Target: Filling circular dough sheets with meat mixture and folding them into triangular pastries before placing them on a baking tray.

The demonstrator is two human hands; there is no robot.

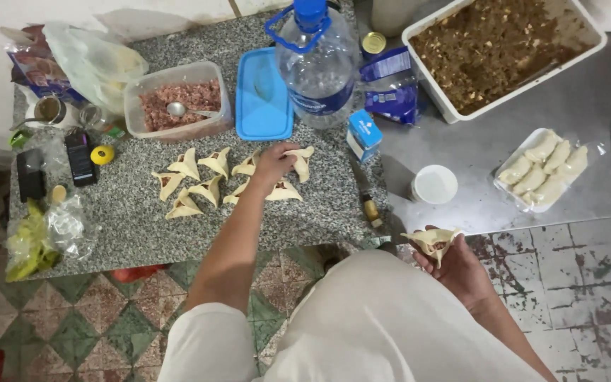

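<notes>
A speckled granite counter [129,219] fills the left and middle of the frame, serving as the laying-out surface, with a grey steel table [588,106] to its right. At the upper right sits a large white tub of brown filling [496,49]; at top centre stands a big clear water bottle [316,64] beside a blue lid [263,95], taken off the clear box of pink minced filling [178,102] so that the spoon in it stays within reach. A white tray of rolled dough pieces [542,170] lies at the right.

In the middle of the counter, folded triangular pastries [199,180] lie in loose rows, spaced so they do not stick together. The left hand [271,164] stretches out over them, fingers curled around the pastry at the row's end [298,161] — apparently setting it in line. The right hand [454,265], at lower centre-right, cups another filled pastry [433,242] in half-closed fingers, open side up so the filling stays in.
</notes>
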